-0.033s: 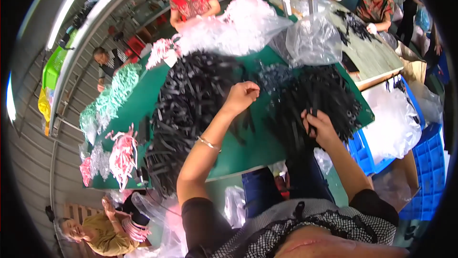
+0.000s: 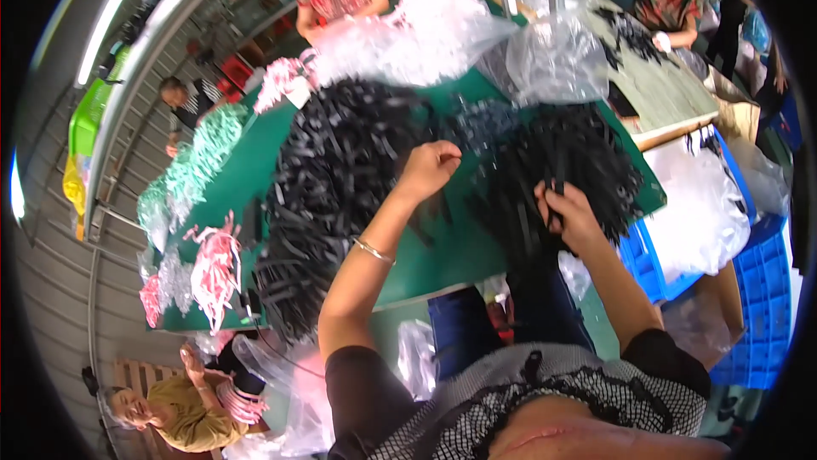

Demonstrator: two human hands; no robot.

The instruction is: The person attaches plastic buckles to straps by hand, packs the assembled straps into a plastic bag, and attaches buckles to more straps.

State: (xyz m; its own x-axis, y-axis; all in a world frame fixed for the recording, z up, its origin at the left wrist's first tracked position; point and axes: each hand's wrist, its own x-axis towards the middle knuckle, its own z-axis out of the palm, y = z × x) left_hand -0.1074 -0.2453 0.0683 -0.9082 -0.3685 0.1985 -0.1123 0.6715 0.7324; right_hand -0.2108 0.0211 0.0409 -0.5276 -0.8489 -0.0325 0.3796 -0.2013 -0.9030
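My right hand [image 2: 570, 211] is closed around a black strap [image 2: 556, 192] at the near edge of a pile of black straps [image 2: 596, 149] on the right of the green table. My left hand [image 2: 432, 169] is raised over the middle of the table, its fingers curled into a pinch. Whatever those fingers may hold is too small or hidden to name. A larger heap of loose black straps [image 2: 328, 179] lies just left of that hand. Between the two piles, clear plastic pieces [image 2: 481, 124] are scattered on the green tabletop [image 2: 447, 268].
Pink straps [image 2: 215, 273] and mint-green straps [image 2: 204, 149] lie on the left. Plastic-bagged pink goods [image 2: 417, 39] and a clear bag [image 2: 557, 60] line the far side. A blue crate [image 2: 647, 260] with white bags stands right. Several people work around the table.
The whole view has shifted slightly, with the table and piles a little higher and further left. Both hands keep nearly the same pose.
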